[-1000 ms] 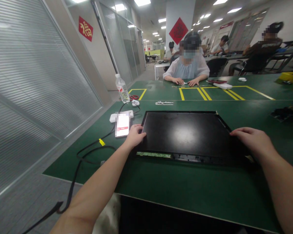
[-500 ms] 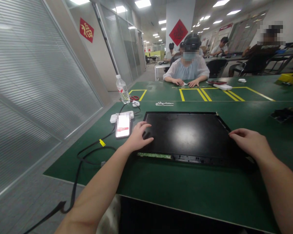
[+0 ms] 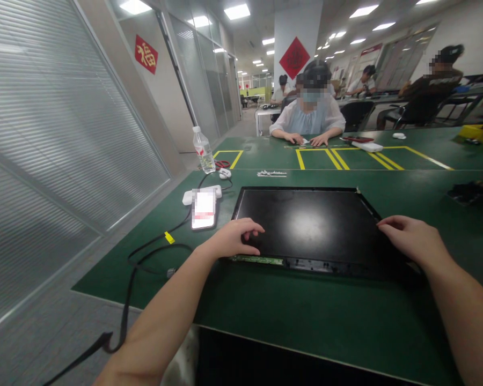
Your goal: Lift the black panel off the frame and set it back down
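A black flat display panel [image 3: 306,225] lies face up on the green table [image 3: 290,311]. Along its near edge runs an exposed green circuit board [image 3: 260,261]. Over the panel's near left corner is my left hand [image 3: 235,238], fingers curved and thumb held apart from them; whether it touches the surface is unclear. At the right edge my right hand [image 3: 414,238] pinches the panel's rim between thumb and fingertips.
Left of the panel are a phone [image 3: 203,209], a white bar-shaped device [image 3: 188,197], a black cable [image 3: 134,262] and a water bottle [image 3: 203,150]. Small white strips [image 3: 271,173] lie behind it. A person [image 3: 312,107] sits opposite. Dark items [image 3: 475,193] lie far right.
My left hand has moved along the panel's left side toward its near corner, its fingers curling more. My right hand stays at the right edge. The view has tilted up slightly.
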`<state>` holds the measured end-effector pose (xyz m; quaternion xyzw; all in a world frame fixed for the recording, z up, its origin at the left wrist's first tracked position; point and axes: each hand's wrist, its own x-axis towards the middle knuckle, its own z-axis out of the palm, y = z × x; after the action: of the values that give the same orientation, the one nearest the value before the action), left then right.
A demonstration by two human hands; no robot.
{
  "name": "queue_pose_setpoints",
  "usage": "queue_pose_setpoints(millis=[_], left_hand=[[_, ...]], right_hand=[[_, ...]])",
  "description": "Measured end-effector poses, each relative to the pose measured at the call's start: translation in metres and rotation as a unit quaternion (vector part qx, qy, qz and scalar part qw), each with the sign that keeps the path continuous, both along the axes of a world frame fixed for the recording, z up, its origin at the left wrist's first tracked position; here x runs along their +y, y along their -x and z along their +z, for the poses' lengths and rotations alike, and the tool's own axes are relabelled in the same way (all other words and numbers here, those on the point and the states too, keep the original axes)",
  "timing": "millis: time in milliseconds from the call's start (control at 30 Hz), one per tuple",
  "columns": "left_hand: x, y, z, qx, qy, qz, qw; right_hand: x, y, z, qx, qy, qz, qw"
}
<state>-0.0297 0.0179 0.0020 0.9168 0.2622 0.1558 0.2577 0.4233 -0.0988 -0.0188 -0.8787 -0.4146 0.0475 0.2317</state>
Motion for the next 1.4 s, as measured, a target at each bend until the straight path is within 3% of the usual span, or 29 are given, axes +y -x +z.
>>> queue_pose_setpoints(millis=[1400], left_hand=[[-0.0089, -0.0097, 0.0007, 0.038, -0.009, -0.008, 0.999]], right_hand=[[0.0044, -0.0048, -0.0025, -0.023, 0.006, 0.005, 1.0]])
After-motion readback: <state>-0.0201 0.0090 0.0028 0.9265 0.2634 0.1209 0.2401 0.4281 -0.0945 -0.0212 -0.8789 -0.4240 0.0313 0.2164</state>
